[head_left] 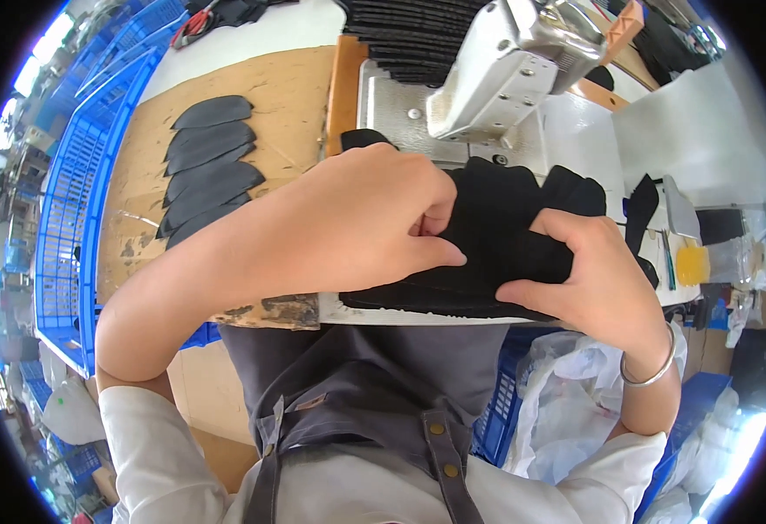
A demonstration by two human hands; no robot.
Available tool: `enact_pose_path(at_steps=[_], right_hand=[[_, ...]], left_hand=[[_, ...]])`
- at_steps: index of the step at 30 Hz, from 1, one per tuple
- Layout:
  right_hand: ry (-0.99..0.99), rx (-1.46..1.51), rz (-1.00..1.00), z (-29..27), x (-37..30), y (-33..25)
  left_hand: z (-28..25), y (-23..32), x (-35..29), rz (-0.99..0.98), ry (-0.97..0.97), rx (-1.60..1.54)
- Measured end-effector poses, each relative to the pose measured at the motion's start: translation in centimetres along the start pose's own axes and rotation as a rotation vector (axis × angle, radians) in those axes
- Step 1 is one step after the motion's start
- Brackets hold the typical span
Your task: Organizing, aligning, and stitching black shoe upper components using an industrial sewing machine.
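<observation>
A black fabric piece [487, 231] with a wavy far edge lies bunched in front of the sewing machine [487, 83]. My left hand [400, 214] rests on its left part, fingers curled into the cloth and thumb stretched toward the right; some fingertips are hidden. At the right side, my right hand [597, 275] grips the fabric between thumb and fingers, and a fold bulges between them. The machine's needle area stands just beyond the cloth, and I cannot make out whether the fabric is under it.
Several dark curved pieces [212, 166] overlap in a row on the worn wooden board [291, 96] at left. A blue crate [73, 218] stands beyond it. Black strips [400, 35] are stacked behind the machine. A yellow block [691, 265] sits at right, above a plastic-lined blue basket [498, 402].
</observation>
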State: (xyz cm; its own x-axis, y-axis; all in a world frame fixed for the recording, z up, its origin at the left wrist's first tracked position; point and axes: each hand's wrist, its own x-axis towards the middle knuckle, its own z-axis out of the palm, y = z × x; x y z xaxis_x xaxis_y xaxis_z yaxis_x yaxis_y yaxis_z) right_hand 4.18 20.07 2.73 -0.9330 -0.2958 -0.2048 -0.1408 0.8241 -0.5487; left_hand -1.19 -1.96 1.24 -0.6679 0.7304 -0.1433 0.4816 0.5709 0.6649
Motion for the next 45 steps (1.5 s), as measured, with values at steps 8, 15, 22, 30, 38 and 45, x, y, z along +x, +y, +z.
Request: enact_pose_path(at_steps=[8,15,22,30,38,45], right_hand=[[0.036,-0.008,-0.019,0.4,0.1,-0.3],[0.048,0.0,-0.034,0.4,0.0,-0.1],[0.0,-0.081,-0.009,0.2,0.1,0.5],[-0.101,0.321,0.19,-1.3,-1.0,3.4],[-0.098,0.368,0.198,-1.8,-1.7,4.3],[-0.058,0.351,0.16,-1.3,-1.8,4.9]], left_hand=[[0.7,-1.2,-0.2,0.154,0.102,0.033],[0.5,-0.1,-1.0,0.037,0.054,0.099],[6.3,0.7,-3.0,0.413,0.564,0.552],[9.2,0.6,-3.1,0.272,0.391,0.674],[9.2,0.6,-3.1,0.283,0.358,0.673],[9.3,0.9,-3.1,0.256,0.39,0.757]])
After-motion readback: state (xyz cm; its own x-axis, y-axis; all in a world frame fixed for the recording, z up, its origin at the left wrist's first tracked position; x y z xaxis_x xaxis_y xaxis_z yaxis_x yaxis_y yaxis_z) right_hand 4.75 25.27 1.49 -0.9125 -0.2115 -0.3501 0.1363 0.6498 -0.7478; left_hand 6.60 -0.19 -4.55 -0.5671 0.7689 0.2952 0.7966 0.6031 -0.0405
